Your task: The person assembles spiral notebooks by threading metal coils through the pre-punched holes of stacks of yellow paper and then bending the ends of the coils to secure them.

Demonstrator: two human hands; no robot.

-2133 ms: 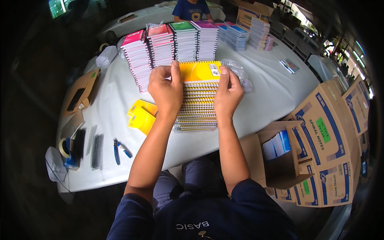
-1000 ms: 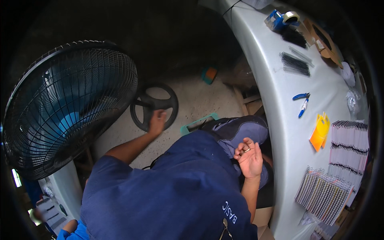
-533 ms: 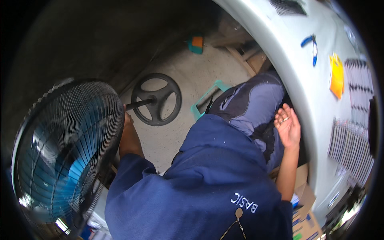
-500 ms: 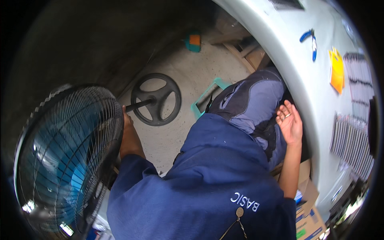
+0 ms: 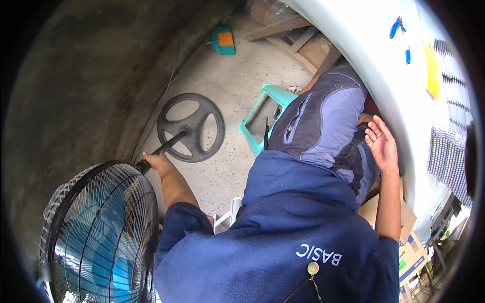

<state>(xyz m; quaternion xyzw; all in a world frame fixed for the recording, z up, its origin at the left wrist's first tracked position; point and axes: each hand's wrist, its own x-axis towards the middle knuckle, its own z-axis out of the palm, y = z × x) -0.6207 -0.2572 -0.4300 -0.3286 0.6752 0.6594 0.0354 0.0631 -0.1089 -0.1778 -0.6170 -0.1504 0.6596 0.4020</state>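
Note:
My left hand (image 5: 158,164) is closed around the pole (image 5: 172,143) of a stand fan, close below the collar. The fan's caged head (image 5: 101,237), with blue blades inside black wire, leans at the lower left. Its round black base (image 5: 218,126) rests on the concrete floor. Over by the white table edge, beside my bent leg, my right hand (image 5: 383,146) is raised with the palm turned up. Its fingers are loosely curved, a ring shows on one, and nothing lies in it.
A turquoise plastic stool (image 5: 247,132) stands ahead of my knees. Farther off are a teal and orange dustpan-like item (image 5: 223,40) and a wooden frame (image 5: 290,45). The white table (image 5: 364,45) holds blue-handled pliers (image 5: 396,28), a yellow packet (image 5: 432,70) and stacked strips (image 5: 449,156). Cardboard boxes (image 5: 411,257) sit lower right.
The fan's head has shifted down in view, uncovering my left hand on the pole. My right hand stays raised and empty. The whole view has shifted somewhat.

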